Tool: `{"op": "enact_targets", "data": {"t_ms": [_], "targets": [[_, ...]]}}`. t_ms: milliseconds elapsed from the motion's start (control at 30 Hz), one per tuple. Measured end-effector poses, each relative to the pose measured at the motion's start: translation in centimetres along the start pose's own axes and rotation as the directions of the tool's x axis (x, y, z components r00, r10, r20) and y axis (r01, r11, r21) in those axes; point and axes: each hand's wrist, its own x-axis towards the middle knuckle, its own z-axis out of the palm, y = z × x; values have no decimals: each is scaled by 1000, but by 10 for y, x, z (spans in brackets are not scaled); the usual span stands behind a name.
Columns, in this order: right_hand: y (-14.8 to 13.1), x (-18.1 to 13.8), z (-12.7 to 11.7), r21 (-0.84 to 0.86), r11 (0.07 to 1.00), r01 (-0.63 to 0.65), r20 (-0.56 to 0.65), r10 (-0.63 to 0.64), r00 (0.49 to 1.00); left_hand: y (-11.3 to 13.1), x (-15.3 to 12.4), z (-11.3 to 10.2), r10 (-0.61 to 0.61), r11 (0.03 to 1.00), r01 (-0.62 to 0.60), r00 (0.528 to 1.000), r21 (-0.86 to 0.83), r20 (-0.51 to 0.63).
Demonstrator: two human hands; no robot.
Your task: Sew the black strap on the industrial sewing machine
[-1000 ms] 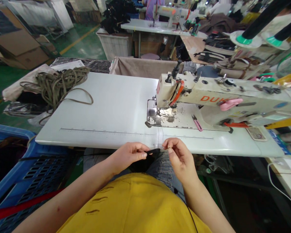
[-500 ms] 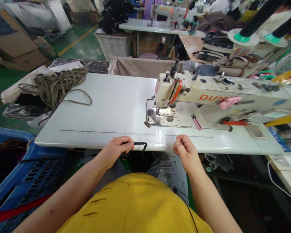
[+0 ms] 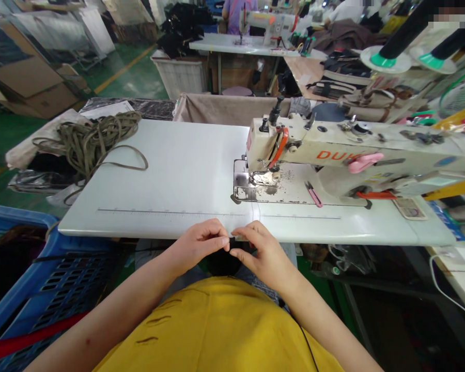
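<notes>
Over the front edge of the sewing table (image 3: 170, 170), my left hand (image 3: 203, 243) pinches a narrow black strip (image 3: 233, 241) between thumb and fingers. Little of the strip shows between the hands, against a dark background. My right hand (image 3: 260, 250) is close beside the left fingertips, its thumb and forefinger parted around the strip's end, with a gap between them. Beyond the hands stands a white sewing machine (image 3: 294, 150) with orange lettering. Thin threads trail from its needle area to the table's front edge. Pink-handled thread snips (image 3: 314, 195) lie on its bed.
A heap of olive-brown tape (image 3: 96, 137) lies at the table's left end, one loop reaching onto the top. At lower left stands a blue plastic basket (image 3: 58, 248). Thread cones (image 3: 391, 54) rise at upper right. A person (image 3: 232, 15) is behind another machine.
My right hand has moved left to meet my left hand, and its pinch has opened. My left hand has shifted slightly right, still holding the black strip.
</notes>
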Motion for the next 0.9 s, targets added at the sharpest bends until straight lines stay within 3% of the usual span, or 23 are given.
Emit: {"op": "enact_targets", "data": {"t_ms": [200,567,767,900], "targets": [[8,0,-3,35,999,-5,-77,8,997,1,-1,-1,-37,998,41,997,53,-70],[4,-9,-25,282,936,-208,204,153,967,-7,5,-2,-4,974,34,991,224,-135],[8,-7,-18,579,801,-151,188,49,981,-11,8,5,-72,971,94,992,220,-105],[7,-5,-2,681,681,-268,339,31,940,-17,9,13,-110,967,110,994,230,-11]]}}
